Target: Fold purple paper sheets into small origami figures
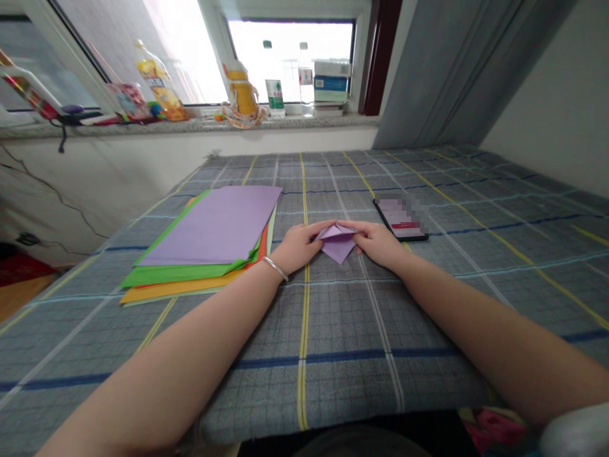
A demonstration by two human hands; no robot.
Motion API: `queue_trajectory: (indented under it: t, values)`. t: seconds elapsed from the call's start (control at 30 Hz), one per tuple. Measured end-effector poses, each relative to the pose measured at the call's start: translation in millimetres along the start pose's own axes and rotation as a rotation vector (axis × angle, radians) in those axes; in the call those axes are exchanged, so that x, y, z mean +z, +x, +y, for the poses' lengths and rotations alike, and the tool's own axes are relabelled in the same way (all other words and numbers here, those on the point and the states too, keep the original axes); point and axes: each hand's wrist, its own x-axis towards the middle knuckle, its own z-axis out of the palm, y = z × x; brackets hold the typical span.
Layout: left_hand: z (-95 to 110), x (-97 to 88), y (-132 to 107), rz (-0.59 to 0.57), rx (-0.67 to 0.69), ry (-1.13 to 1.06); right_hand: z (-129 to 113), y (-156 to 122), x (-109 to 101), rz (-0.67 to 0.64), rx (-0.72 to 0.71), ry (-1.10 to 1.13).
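Between my two hands is a small piece of folded purple paper (339, 246), its lower corner pointing toward me. My left hand (301, 246), with a silver bangle on the wrist, pinches its left side between thumb and fingers. On the opposite side my right hand (378, 242) grips the right edge in the same way, index finger along the top. Layered folds show near the upper edge; the underside is hidden. To the left lies a stack of coloured sheets, a purple sheet (214, 225) on top and green, orange and yellow ones beneath.
A phone (401, 219) lies on the plaid cloth (342, 317), just beyond my right hand. Along the windowsill (190, 127) at the back stand a yellow drink bottle (159, 82), a yellow flask (242, 92), clear bottles and stacked boxes (330, 86). A grey curtain (428, 70) hangs at right.
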Motion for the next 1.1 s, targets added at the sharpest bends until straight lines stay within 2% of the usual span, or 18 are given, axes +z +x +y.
queue_trajectory:
  t: [0.13,0.3,0.4,0.53,0.63,0.77,0.93,1.0,1.1]
  values:
    - [-5,-2.5,0,-0.056,0.076,0.025,7,1,-7,-0.065,-0.008,0.004]
    - [-2,-5.5,-3,-0.061,0.036,0.288,7,1,-10,-0.096,0.039,-0.001]
    - [1,-8.8,-5,-0.084,0.036,0.389,9,1,-11,-0.07,0.012,-0.039]
    - [1,-12.9,-5,-0.052,0.034,0.481,15,2,-14,0.0,-0.088,-0.139]
    - [1,-12.9,-5,-0.018,-0.004,0.484,17,3,-16,-0.016,-0.112,-0.194]
    - [6,-8.6,-5,-0.048,0.01,0.42,16,5,-15,-0.013,-0.143,-0.261]
    - [10,-0.7,-4,0.003,0.006,0.494,13,5,-11,0.015,-0.117,-0.26]
    - [10,1.5,-3,0.019,0.006,0.515,12,5,-11,-0.001,-0.089,-0.262]
    - [9,2.5,-3,0.023,0.023,0.541,10,3,-14,-0.033,-0.125,-0.331]
